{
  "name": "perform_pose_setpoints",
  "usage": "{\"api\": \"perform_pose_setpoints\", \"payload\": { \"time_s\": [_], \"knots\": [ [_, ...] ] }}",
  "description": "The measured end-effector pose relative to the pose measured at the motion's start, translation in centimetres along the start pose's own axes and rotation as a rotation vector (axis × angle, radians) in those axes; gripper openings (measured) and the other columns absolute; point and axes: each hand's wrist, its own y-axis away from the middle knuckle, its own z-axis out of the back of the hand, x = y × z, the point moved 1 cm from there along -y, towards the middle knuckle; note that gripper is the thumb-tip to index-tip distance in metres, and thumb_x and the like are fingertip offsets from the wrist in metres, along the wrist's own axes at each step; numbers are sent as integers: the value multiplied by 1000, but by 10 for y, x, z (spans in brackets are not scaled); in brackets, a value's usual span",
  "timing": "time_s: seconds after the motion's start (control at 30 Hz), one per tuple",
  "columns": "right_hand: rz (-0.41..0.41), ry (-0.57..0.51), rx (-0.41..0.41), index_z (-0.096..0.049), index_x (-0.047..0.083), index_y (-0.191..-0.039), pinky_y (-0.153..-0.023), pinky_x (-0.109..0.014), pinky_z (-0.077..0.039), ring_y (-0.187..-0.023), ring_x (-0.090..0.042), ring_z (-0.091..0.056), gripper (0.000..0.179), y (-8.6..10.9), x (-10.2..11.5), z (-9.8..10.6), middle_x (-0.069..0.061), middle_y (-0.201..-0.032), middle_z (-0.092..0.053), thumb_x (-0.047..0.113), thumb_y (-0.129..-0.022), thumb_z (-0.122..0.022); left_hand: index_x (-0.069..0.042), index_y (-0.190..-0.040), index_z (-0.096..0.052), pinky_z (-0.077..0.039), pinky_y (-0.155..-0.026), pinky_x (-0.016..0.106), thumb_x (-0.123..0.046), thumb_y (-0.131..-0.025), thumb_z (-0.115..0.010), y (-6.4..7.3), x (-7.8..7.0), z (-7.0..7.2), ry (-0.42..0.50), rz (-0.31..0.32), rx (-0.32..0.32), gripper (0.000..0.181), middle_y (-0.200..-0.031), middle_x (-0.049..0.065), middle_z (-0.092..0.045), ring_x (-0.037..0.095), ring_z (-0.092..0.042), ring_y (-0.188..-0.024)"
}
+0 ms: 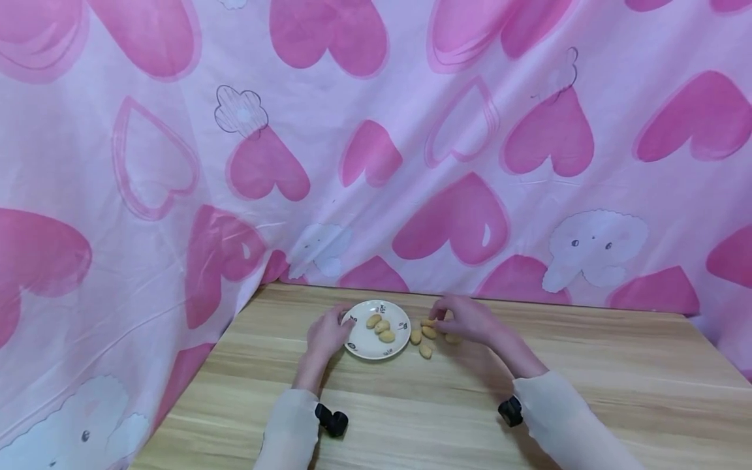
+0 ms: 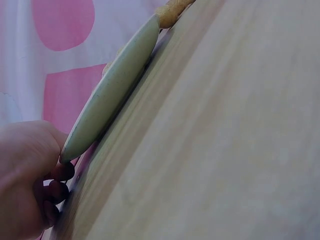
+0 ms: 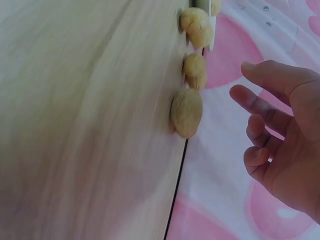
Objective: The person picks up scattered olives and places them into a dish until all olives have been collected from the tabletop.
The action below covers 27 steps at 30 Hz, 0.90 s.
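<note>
My left hand grips the left rim of a white plate with small dark markings. In the left wrist view the plate's pale underside shows, and the fingers curl below its edge. Several tan, unshelled peanuts lie on the plate. More peanuts are scattered on the table just right of it. Over these hovers my right hand, its thumb and forefinger above the group. The right wrist view shows its fingers spread and loosely bent, holding nothing, beside a row of peanuts.
The wood-grain table runs back to a pink curtain printed with hearts, which also hangs along the left side. A small black camera is on the left wrist and another black camera on the right.
</note>
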Motion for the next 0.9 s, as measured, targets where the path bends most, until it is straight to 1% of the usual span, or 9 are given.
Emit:
{"api": "perform_pose_setpoints", "payload": {
  "time_s": [0.1,0.27,0.33,0.57,0.73,0.87,0.9],
  "knots": [
    [2,-10,0,-76,13,-97,-75,-32,-51,-86,-20,-63,10,5,-4,1,6,-88,-67,14,-88,-73,-19,-132,-63,-45,-98,53,-29,-94,-63,1,0,1,2,2,3,40,-130,8,-67,35,-63,-118],
    [-27,-9,3,-75,14,-97,-72,-29,-51,-80,-9,-59,9,11,-10,0,8,-87,-69,16,-88,-73,-19,-133,-63,-44,-98,54,-30,-94,-63,0,0,1,5,0,-2,40,-130,8,-68,35,-63,-117],
    [-29,-8,3,-75,14,-97,-73,-29,-51,-80,-7,-59,9,13,-13,0,8,-88,-69,15,-88,-73,-19,-132,-63,-44,-98,54,-30,-94,-63,0,0,1,2,-4,-4,40,-130,8,-68,35,-63,-117],
    [-27,-17,5,-75,12,-97,-78,-32,-53,-85,-13,-63,10,18,-21,0,4,-92,-71,12,-87,-73,-19,-132,-63,-45,-97,53,-30,-94,-63,-1,0,1,0,1,-8,40,-130,9,-68,36,-64,-117],
    [-37,-53,47,-74,13,-96,-82,-34,-53,-90,-17,-63,9,22,-27,-3,1,-95,-71,10,-87,-73,-19,-131,-64,-46,-95,53,-29,-93,-63,0,0,0,-7,-2,-9,39,-129,9,-68,35,-64,-116],
    [-50,-60,65,-75,13,-97,-83,-37,-54,-91,-16,-62,11,23,-30,-6,1,-95,-70,9,-87,-74,-18,-130,-65,-46,-94,52,-28,-93,-63,0,0,-1,-9,-15,-14,38,-127,9,-69,35,-65,-115],
    [-64,-60,66,-75,14,-97,-83,-37,-54,-91,-16,-62,12,24,-30,-6,2,-95,-70,10,-87,-74,-18,-130,-65,-46,-94,52,-28,-94,-63,0,0,-1,-8,-16,-14,38,-126,9,-69,35,-65,-115]
  ]
}}
